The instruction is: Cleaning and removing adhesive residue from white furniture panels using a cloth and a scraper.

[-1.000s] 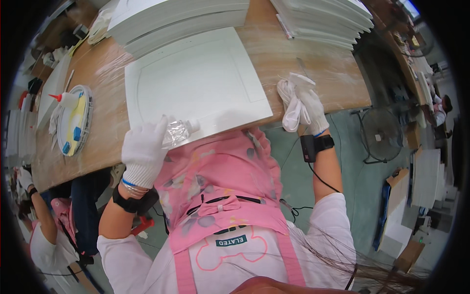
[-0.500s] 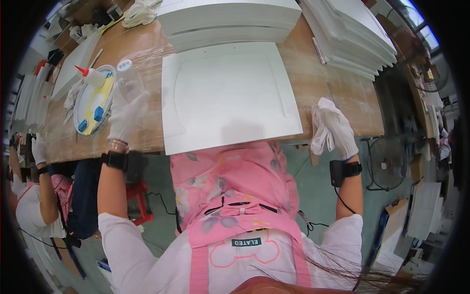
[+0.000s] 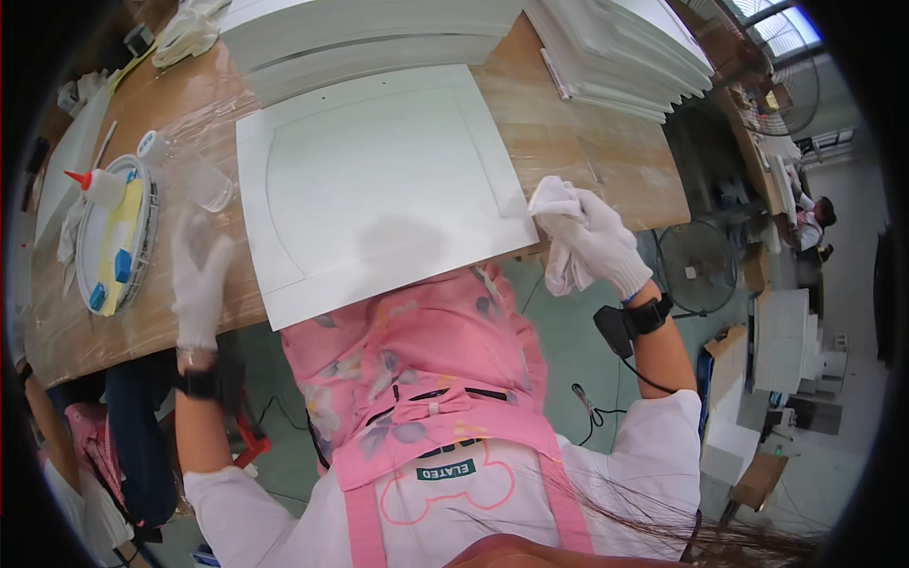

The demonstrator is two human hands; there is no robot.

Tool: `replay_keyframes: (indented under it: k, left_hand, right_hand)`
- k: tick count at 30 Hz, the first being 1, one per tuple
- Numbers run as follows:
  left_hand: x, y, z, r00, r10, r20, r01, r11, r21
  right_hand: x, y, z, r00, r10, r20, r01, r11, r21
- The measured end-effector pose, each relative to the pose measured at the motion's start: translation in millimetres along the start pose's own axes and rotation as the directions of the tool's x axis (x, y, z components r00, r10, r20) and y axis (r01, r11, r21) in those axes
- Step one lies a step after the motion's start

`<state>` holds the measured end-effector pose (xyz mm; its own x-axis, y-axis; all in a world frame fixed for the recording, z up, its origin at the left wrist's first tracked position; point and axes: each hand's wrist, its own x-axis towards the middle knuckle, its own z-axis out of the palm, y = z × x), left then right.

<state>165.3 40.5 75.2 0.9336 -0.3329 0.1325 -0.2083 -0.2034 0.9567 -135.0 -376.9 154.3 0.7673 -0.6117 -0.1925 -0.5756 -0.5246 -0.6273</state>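
- Closest in: a pink flowered apron (image 3: 407, 355) over a white T-shirt, with the lap part right by the table edge.
- Both wrists have a black strap-on device, the right one (image 3: 632, 327) with a black cable running back along the forearm.
- Left hand (image 3: 199, 284), in a white knit glove: it's open, fingers pointing away from the body and thumb apart. Kinda blurry. It's over the table's near edge between the round tray and the panel; can't tell if it's touching the tabletop.
- Right hand (image 3: 606, 241), same kind of glove: gripping a bunched white cloth (image 3: 565, 265), which hangs down just beside the panel's near right corner.
- White rectangular panel (image 3: 388, 180): flat on the wooden table (image 3: 85, 346) straight in front of the person, slightly askew, with a thin arched outline, two dark dots near its far edge and a shadow on the near half.
- Clear bottle (image 3: 197, 175) with a white cap: just past the left hand, left of the panel. Can't really tell whether it's standing or lying.
- Round white tray (image 3: 85, 256): left of the left hand, holding a white squeeze bottle (image 3: 104, 189) with a red tip, something flat and yellow, and small blue blocks (image 3: 123, 266).
- Behind the panel: a tall stack of white panels (image 3: 369, 52), plus a second stack (image 3: 620, 62) to its right with uneven edges.
- Off the table's right end: a round floor fan (image 3: 696, 270).
- Way over on the right: another person (image 3: 810, 222) in the background.
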Motion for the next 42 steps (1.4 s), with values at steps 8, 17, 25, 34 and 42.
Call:
replay_keyframes:
  k: [8, 17, 25, 34, 42]
  left_hand:
    - [-86.0, -8.9, 28.1, 0.792, 0.458, 0.404, -0.604, 0.491, 0.628]
    - [-81.6, -32.1, 34.8, 0.792, 0.515, 0.328, -0.593, 0.523, 0.612]
    - [-83.1, -33.0, 30.1, 0.789, 0.541, 0.292, -0.592, 0.541, 0.597]
    - [-79.2, -42.0, 21.9, 0.766, 0.569, 0.300, -0.624, 0.545, 0.560]
    - [-74.1, -53.1, 28.2, 0.756, 0.612, 0.233, -0.615, 0.542, 0.573]
  right_hand:
    - [18.7, -20.6, 48.0, 0.986, -0.160, 0.054, 0.167, 0.885, -0.435]
    - [10.7, -153.7, 194.1, 0.662, -0.484, 0.572, 0.674, 0.719, -0.172]
    - [26.7, -128.3, 110.7, 0.882, -0.011, 0.471, 0.241, 0.869, -0.432]
    - [25.4, -93.7, 116.4, 0.886, -0.389, 0.253, 0.463, 0.765, -0.447]
    - [3.3, -192.9, 214.0, 0.630, -0.531, 0.566, 0.703, 0.700, -0.126]
